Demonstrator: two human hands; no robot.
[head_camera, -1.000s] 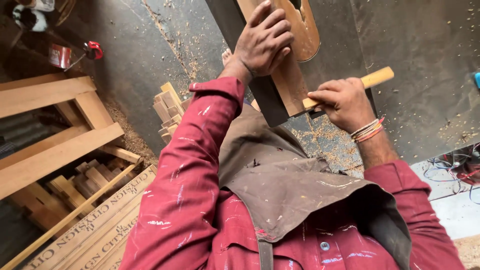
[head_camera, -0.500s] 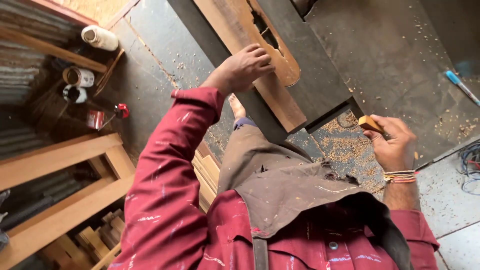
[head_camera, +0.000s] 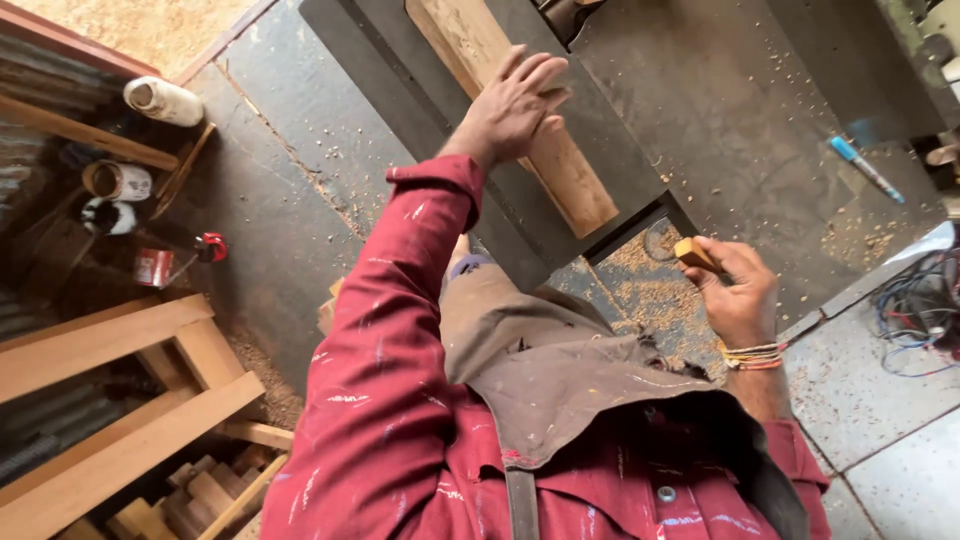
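Note:
My left hand (head_camera: 515, 103) lies flat with spread fingers on a long wooden board (head_camera: 570, 170) that rests on a dark metal machine table (head_camera: 740, 100). My right hand (head_camera: 738, 292) is closed around a short wooden stick (head_camera: 692, 251), held off the near edge of the table, to the right of the board's near end. A red sleeve and a brown apron fill the lower middle of the view.
Sawdust is scattered over the table and floor. A blue pen (head_camera: 865, 168) lies on the table at right. Cables (head_camera: 915, 310) lie on the floor at right. Wooden planks (head_camera: 120, 400), cans (head_camera: 115, 180) and a white bottle (head_camera: 165, 100) are at left.
The view has shifted. My left hand now presses flat on the board further from its near end. My right hand has pulled back from the board with the stick.

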